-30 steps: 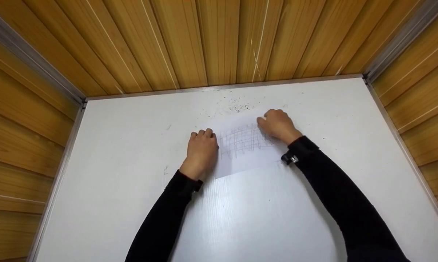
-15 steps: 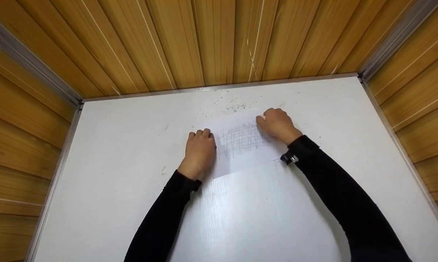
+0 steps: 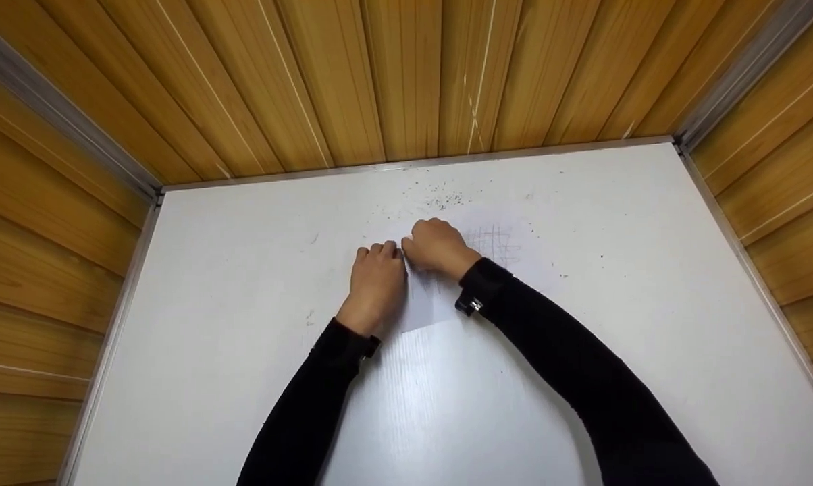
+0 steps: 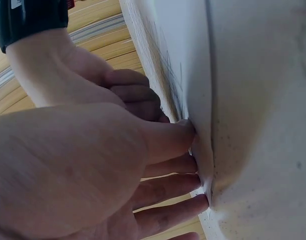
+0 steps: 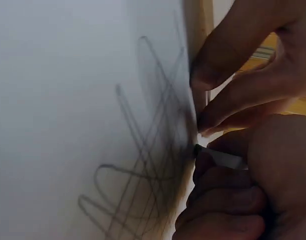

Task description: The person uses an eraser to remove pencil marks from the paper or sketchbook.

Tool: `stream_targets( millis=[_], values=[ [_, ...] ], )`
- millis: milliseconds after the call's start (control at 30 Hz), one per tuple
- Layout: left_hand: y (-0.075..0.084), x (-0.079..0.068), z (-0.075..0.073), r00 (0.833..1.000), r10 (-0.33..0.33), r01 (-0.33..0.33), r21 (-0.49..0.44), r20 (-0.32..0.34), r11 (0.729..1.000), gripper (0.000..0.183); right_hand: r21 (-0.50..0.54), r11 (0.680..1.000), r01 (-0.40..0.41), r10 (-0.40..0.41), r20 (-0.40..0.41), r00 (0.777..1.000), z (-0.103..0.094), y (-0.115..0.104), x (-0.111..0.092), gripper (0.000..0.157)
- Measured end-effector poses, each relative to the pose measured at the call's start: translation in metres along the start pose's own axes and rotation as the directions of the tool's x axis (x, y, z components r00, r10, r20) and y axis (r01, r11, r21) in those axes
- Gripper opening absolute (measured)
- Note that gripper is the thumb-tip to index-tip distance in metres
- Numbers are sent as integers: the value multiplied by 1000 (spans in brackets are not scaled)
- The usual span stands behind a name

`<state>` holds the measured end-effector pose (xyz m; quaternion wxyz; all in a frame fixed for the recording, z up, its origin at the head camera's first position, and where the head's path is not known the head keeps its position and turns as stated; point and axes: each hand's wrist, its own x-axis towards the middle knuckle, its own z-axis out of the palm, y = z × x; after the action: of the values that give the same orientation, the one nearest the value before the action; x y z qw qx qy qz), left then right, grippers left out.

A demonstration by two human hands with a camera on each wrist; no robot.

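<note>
A white sheet of paper with a pencilled grid of crossing lines lies on the white table. My left hand rests on the sheet's left side; in the left wrist view its thumb and fairly straight fingers press at the paper's edge. Close beside it, my right hand pinches a small white eraser with a dark tip, which meets the paper over the pencil lines. The right hand and wrist cover the middle of the grid in the head view.
Dark crumbs are scattered on the table beyond the paper. Wood-patterned panels stand along the back and both sides, with a metal strip at the table's back edge. Both wrists carry black bands.
My right hand has moved left across the paper from the grid's right end to beside my left hand, uncovering the right part of the grid. The left hand stays in place.
</note>
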<state>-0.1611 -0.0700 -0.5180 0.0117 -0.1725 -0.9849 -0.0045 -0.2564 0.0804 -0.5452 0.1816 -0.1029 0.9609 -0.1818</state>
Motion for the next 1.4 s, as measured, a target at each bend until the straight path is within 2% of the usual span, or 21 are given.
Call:
stream_targets(
  millis=[67,200,367,533,633,733,900,1000,1167,1300,1400],
  values=[
    [1,0,0,1000,3,-3,9,-17,1000,29,5,1000,-16,16,-6,1000,-4,3,-5,46],
    [2,0,0,1000,-7,8,31,-19,999,29,43,998,-48,50,-37,998,-24,16,-30,48],
    [4,-1,-2,999,-15,15,28,30,1000,35,134,981,-138,145,-51,988,-47,69,-49,58],
    [3,-1,-2,998,-23,23,10,58,1000,37,137,965,-224,233,-54,971,-67,119,-67,63],
    [2,-1,-1,998,-29,29,6,55,1000,36,126,967,-222,231,-67,971,-73,132,-71,60],
    [2,1,0,999,-32,32,9,43,999,34,116,971,-210,219,-71,973,-75,135,-71,58],
    [4,2,3,999,-18,18,22,27,1000,32,127,967,-220,229,-66,971,-73,126,-67,59],
    [3,2,4,1000,-16,15,32,16,999,31,154,967,-202,213,-59,975,-67,109,-63,61],
    [3,1,3,1000,-17,18,20,-15,1000,29,158,980,-123,130,-36,991,-52,58,-51,55],
    [3,1,3,1000,-6,6,19,-19,1000,31,93,994,-55,57,-17,998,-36,15,-43,50],
    [3,0,4,999,6,-5,17,-47,1000,31,46,999,-13,13,-6,1000,-25,-9,-38,47]
  ],
)
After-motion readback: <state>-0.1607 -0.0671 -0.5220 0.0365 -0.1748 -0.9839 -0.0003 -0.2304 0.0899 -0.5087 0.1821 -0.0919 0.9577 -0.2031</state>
